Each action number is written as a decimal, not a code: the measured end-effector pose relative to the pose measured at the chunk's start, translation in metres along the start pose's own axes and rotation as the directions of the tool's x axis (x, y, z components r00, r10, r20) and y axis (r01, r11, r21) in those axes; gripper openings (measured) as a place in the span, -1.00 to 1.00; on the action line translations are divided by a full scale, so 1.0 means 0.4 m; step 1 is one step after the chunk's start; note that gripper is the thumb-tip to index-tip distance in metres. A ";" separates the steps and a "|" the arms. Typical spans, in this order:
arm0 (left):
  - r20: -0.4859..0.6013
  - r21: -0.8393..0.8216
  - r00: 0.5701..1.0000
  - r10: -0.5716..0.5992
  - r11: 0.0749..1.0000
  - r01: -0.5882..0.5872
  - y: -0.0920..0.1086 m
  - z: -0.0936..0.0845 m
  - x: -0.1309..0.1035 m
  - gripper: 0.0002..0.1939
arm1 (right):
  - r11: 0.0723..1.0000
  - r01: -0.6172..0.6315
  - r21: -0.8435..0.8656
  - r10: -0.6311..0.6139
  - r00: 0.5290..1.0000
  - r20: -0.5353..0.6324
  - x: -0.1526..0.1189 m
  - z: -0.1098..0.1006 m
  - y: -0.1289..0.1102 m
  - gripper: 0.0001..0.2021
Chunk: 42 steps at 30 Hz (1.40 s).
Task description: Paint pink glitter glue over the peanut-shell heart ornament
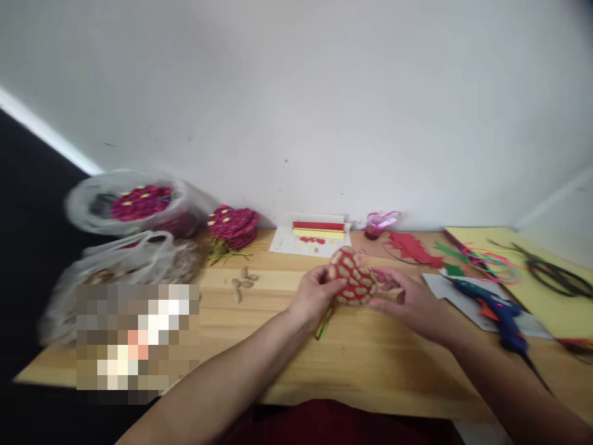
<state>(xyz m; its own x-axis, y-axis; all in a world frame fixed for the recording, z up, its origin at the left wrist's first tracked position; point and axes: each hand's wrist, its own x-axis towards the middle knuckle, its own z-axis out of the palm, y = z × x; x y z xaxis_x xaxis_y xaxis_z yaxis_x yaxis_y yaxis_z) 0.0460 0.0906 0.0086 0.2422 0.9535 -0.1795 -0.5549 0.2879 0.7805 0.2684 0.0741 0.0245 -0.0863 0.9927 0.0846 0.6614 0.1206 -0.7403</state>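
Your left hand (315,293) grasps the peanut-studded red craft piece (356,279) above the wooden table (278,364); your right hand (407,298) is at its right edge, its grip too blurred to tell. Loose peanuts (247,285) lie leftward.

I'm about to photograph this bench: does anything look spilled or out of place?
Slightly: a few loose tan peanuts lie scattered on the pale wooden tabletop, away from the red, peanut-studded craft piece in the person's left hand. They may have been set aside rather than spilled. Blur makes fine damage hard to judge.
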 end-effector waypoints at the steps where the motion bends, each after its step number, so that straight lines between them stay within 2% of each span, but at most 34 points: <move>1: -0.022 -0.022 1.000 0.019 1.000 -0.020 0.000 -0.001 0.011 -0.49 | 0.999 -0.026 0.039 0.027 0.999 -0.017 0.021 -0.039 -0.006 -0.39; 3: -0.103 -0.061 0.991 0.082 0.994 -0.089 0.000 -0.009 0.029 -0.44 | 0.994 -0.043 0.105 0.061 0.983 -0.173 0.074 -0.118 -0.014 -0.47; 5: -0.169 -0.033 0.979 0.114 0.992 -0.121 0.001 -0.022 0.036 -0.37 | 0.982 -0.100 0.161 0.140 0.956 -0.259 0.139 -0.182 -0.013 -0.55; 7: -0.140 0.053 0.986 0.090 0.995 -0.083 0.003 -0.036 0.036 -0.38 | 0.970 -0.207 0.129 0.239 0.910 -0.338 0.205 -0.217 -0.004 -0.58; 9: -0.074 0.095 0.993 0.089 0.992 -0.082 0.006 -0.048 0.034 -0.36 | 0.964 -0.247 0.101 0.267 0.891 -0.366 0.264 -0.222 0.008 -0.61; 13: -0.036 0.112 0.993 0.113 0.988 -0.108 0.005 -0.064 0.045 -0.28 | 0.969 -0.244 0.023 0.236 0.904 -0.357 0.349 -0.180 0.020 -0.68; 17: 0.005 0.171 0.993 0.115 0.979 -0.114 -0.002 -0.075 0.060 -0.30 | 0.974 -0.216 -0.064 0.179 0.915 -0.360 0.402 -0.146 0.007 -0.87; 23: 0.068 0.258 0.992 0.105 0.959 -0.119 -0.019 -0.092 0.068 -0.51 | 0.968 -0.176 -0.178 0.100 0.924 -0.369 0.424 -0.104 -0.003 -0.90; 31: 0.066 0.314 0.995 0.070 0.945 -0.088 -0.009 -0.085 0.064 -0.51 | 0.951 -0.168 -0.258 0.043 0.903 -0.427 0.412 -0.118 0.002 -0.85; 42: 0.055 0.339 0.995 0.079 0.936 -0.093 -0.010 -0.082 0.063 -0.49 | 0.938 -0.162 -0.305 0.010 0.896 -0.444 0.411 -0.091 0.021 -0.81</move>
<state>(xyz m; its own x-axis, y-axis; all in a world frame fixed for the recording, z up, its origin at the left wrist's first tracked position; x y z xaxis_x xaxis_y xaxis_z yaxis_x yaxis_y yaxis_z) 0.0282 0.1164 -0.0187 0.2410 0.9669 -0.0843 -0.2726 0.1508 0.9502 0.2867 0.2387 0.0566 0.2603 0.8942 0.3642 0.8621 -0.0453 -0.5047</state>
